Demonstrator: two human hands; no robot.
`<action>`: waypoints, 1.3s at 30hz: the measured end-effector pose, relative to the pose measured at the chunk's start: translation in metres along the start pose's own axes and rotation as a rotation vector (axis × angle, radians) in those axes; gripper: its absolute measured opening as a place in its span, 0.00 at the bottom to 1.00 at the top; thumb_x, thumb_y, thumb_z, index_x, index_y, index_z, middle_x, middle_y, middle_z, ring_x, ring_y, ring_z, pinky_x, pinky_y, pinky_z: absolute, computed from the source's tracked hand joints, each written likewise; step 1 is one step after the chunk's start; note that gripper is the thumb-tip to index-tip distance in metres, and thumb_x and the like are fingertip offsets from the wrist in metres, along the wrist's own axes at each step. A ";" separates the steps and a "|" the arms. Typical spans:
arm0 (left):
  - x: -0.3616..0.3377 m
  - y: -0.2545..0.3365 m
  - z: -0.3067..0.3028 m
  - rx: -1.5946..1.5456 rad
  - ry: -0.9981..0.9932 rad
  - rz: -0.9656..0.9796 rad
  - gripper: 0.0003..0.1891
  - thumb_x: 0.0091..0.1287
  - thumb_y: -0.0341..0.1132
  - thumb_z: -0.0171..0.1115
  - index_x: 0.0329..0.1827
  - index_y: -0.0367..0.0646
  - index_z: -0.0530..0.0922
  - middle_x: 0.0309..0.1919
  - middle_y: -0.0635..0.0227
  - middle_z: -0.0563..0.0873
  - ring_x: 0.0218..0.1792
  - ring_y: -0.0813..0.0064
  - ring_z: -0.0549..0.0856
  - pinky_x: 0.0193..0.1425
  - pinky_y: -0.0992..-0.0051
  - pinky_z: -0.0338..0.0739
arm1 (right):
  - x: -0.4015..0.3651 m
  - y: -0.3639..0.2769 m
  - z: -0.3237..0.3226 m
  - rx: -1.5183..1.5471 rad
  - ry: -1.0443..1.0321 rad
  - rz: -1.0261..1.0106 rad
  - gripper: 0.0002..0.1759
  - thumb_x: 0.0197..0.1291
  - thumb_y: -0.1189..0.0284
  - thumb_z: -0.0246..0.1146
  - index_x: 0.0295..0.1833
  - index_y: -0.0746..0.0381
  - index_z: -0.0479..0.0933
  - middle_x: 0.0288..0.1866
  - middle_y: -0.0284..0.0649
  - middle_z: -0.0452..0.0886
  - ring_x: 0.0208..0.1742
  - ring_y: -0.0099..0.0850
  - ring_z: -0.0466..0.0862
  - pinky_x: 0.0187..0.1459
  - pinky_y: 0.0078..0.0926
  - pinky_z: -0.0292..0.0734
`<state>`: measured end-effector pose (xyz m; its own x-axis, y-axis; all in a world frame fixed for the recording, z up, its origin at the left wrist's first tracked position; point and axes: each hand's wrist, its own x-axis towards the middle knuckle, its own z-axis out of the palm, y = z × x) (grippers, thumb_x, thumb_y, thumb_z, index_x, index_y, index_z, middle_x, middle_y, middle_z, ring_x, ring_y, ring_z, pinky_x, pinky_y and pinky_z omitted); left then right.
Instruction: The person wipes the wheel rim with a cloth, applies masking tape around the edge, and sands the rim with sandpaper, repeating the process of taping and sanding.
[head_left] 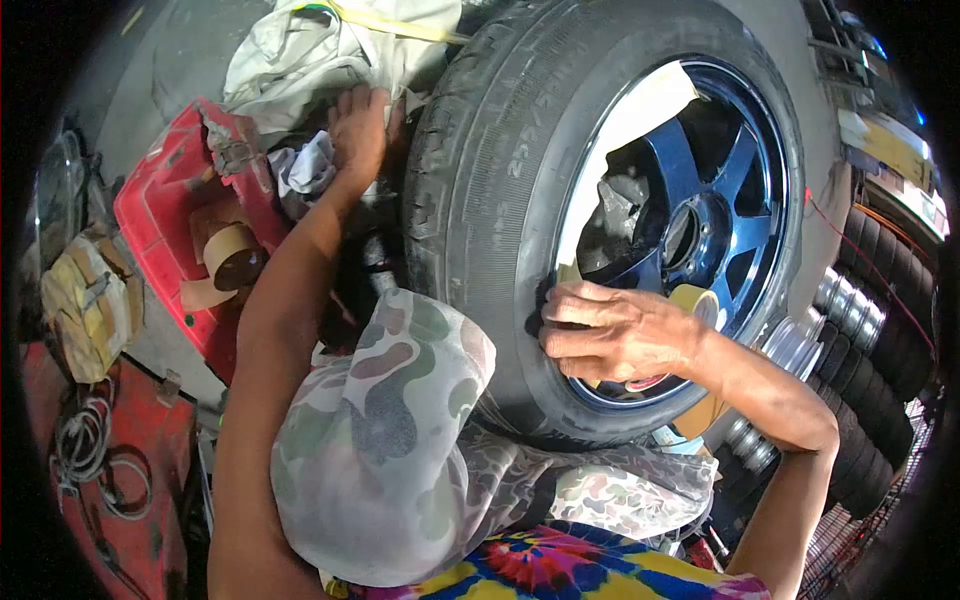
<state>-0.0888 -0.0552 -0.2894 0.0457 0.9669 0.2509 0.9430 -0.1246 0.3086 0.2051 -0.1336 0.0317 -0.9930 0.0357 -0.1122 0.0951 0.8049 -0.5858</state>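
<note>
A tire on a blue spoked wheel rim stands in front of me, tilted. White masking paper lines the rim's upper and near-left edge. My right hand is at the rim's lower left edge with its fingers bent against the tire. A roll of masking tape shows behind this hand and seems to be held under the palm, which hides most of it. My left hand reaches past the tire's tread, fingers spread over pale crumpled cloth.
To the left, a broken red plastic container has a roll of brown tape in it. A coiled cable lies on a red surface. Stacked tires and silver rims stand at the right. My camouflage-covered knee is beside the tire.
</note>
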 end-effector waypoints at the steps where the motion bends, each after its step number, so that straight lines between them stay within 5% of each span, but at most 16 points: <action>1: -0.001 0.000 0.000 0.002 -0.007 -0.004 0.14 0.72 0.49 0.63 0.47 0.48 0.81 0.47 0.57 0.83 0.54 0.51 0.81 0.56 0.48 0.75 | -0.002 0.003 -0.001 0.024 0.019 0.019 0.15 0.40 0.66 0.68 0.36 0.60 0.85 0.49 0.36 0.78 0.62 0.40 0.81 0.65 0.44 0.81; 6: 0.000 -0.001 0.000 0.051 0.007 0.013 0.16 0.72 0.49 0.62 0.50 0.47 0.82 0.51 0.56 0.84 0.57 0.49 0.81 0.59 0.47 0.75 | 0.002 0.054 -0.027 -0.019 0.212 0.155 0.18 0.46 0.64 0.67 0.45 0.58 0.85 0.54 0.38 0.77 0.65 0.44 0.78 0.68 0.45 0.79; 9: -0.003 -0.004 0.010 0.030 -0.019 -0.014 0.16 0.72 0.49 0.62 0.52 0.48 0.83 0.52 0.56 0.84 0.59 0.49 0.81 0.62 0.47 0.74 | -0.009 0.082 -0.051 -0.189 0.311 0.324 0.19 0.46 0.72 0.71 0.48 0.57 0.86 0.54 0.38 0.78 0.63 0.43 0.79 0.68 0.41 0.77; 13: -0.004 -0.009 0.016 0.084 0.058 0.037 0.17 0.72 0.50 0.63 0.51 0.47 0.83 0.50 0.57 0.84 0.58 0.51 0.81 0.62 0.46 0.74 | -0.021 0.064 -0.059 -0.294 0.632 0.592 0.16 0.49 0.75 0.74 0.47 0.61 0.86 0.45 0.39 0.83 0.52 0.41 0.86 0.54 0.38 0.82; 15: -0.002 -0.007 0.013 0.082 0.034 0.034 0.18 0.72 0.51 0.64 0.50 0.45 0.83 0.49 0.57 0.83 0.58 0.52 0.81 0.62 0.47 0.74 | -0.021 0.025 -0.041 0.050 0.744 0.960 0.09 0.59 0.76 0.72 0.46 0.62 0.86 0.44 0.41 0.85 0.47 0.39 0.88 0.50 0.36 0.84; 17: -0.005 -0.011 0.017 0.110 0.010 0.036 0.19 0.72 0.51 0.65 0.51 0.44 0.82 0.49 0.56 0.83 0.58 0.50 0.81 0.63 0.47 0.74 | -0.013 -0.018 -0.003 0.349 0.876 1.031 0.05 0.68 0.76 0.66 0.47 0.63 0.82 0.44 0.42 0.87 0.44 0.34 0.89 0.49 0.33 0.85; 19: -0.002 -0.017 0.024 0.163 0.103 0.095 0.19 0.73 0.51 0.64 0.51 0.43 0.82 0.51 0.55 0.84 0.59 0.49 0.81 0.63 0.48 0.75 | 0.004 -0.056 0.034 0.539 1.070 1.052 0.07 0.69 0.74 0.67 0.49 0.64 0.78 0.42 0.42 0.89 0.41 0.31 0.89 0.46 0.30 0.85; 23: 0.016 -0.019 0.004 -0.036 -0.188 -0.018 0.19 0.71 0.52 0.67 0.53 0.47 0.82 0.52 0.57 0.84 0.62 0.47 0.81 0.61 0.46 0.77 | 0.032 -0.091 0.044 0.610 1.087 1.407 0.20 0.64 0.66 0.78 0.48 0.66 0.76 0.34 0.45 0.88 0.32 0.26 0.83 0.38 0.30 0.81; 24: 0.023 -0.018 -0.006 -0.122 -0.332 -0.099 0.18 0.71 0.51 0.68 0.54 0.49 0.82 0.51 0.58 0.85 0.63 0.49 0.82 0.59 0.46 0.77 | 0.036 -0.087 0.047 0.557 1.103 1.432 0.22 0.61 0.64 0.80 0.46 0.66 0.77 0.31 0.44 0.86 0.31 0.27 0.82 0.38 0.31 0.81; 27: 0.043 -0.018 -0.046 -0.368 -0.323 -0.059 0.12 0.72 0.45 0.68 0.51 0.50 0.83 0.46 0.61 0.87 0.56 0.54 0.85 0.56 0.52 0.78 | 0.039 -0.059 0.054 0.563 1.063 1.504 0.24 0.56 0.60 0.84 0.38 0.66 0.80 0.28 0.45 0.85 0.30 0.29 0.83 0.39 0.32 0.81; 28: 0.042 -0.006 -0.074 -0.440 -0.133 0.005 0.07 0.73 0.39 0.68 0.47 0.47 0.84 0.41 0.63 0.88 0.47 0.57 0.86 0.53 0.59 0.78 | 0.038 -0.051 0.049 0.644 1.059 1.496 0.23 0.55 0.59 0.84 0.37 0.67 0.82 0.30 0.46 0.87 0.31 0.33 0.86 0.40 0.35 0.82; 31: 0.057 0.007 -0.121 -0.623 -0.114 -0.069 0.07 0.73 0.37 0.69 0.44 0.44 0.84 0.39 0.63 0.87 0.40 0.59 0.85 0.51 0.62 0.78 | 0.043 -0.026 0.041 0.730 1.155 1.437 0.24 0.54 0.58 0.84 0.39 0.67 0.84 0.30 0.46 0.88 0.32 0.35 0.88 0.42 0.36 0.82; 33: 0.062 0.028 -0.169 -0.613 -0.149 -0.126 0.09 0.73 0.37 0.70 0.45 0.40 0.84 0.40 0.62 0.86 0.41 0.62 0.85 0.51 0.64 0.78 | 0.041 0.001 0.043 0.692 1.169 1.479 0.27 0.51 0.55 0.85 0.41 0.68 0.85 0.29 0.47 0.88 0.31 0.33 0.88 0.41 0.35 0.82; 35: 0.064 0.039 -0.195 -0.730 -0.163 -0.094 0.08 0.78 0.36 0.66 0.48 0.40 0.83 0.42 0.67 0.86 0.44 0.76 0.85 0.54 0.72 0.78 | 0.040 0.023 0.030 0.744 1.208 1.463 0.27 0.51 0.55 0.85 0.42 0.67 0.86 0.28 0.44 0.89 0.29 0.31 0.88 0.39 0.33 0.83; 39: 0.057 0.081 -0.235 -0.709 -0.095 0.158 0.07 0.74 0.32 0.69 0.48 0.38 0.83 0.43 0.63 0.86 0.46 0.70 0.87 0.57 0.69 0.79 | 0.041 0.061 -0.002 0.557 1.371 1.496 0.26 0.50 0.56 0.86 0.44 0.65 0.88 0.31 0.44 0.92 0.32 0.36 0.92 0.41 0.36 0.85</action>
<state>-0.0874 -0.0624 -0.0345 0.2223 0.9365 0.2713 0.4842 -0.3476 0.8030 0.1697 -0.0816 -0.0067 0.4639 0.8519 -0.2430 0.4264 -0.4552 -0.7817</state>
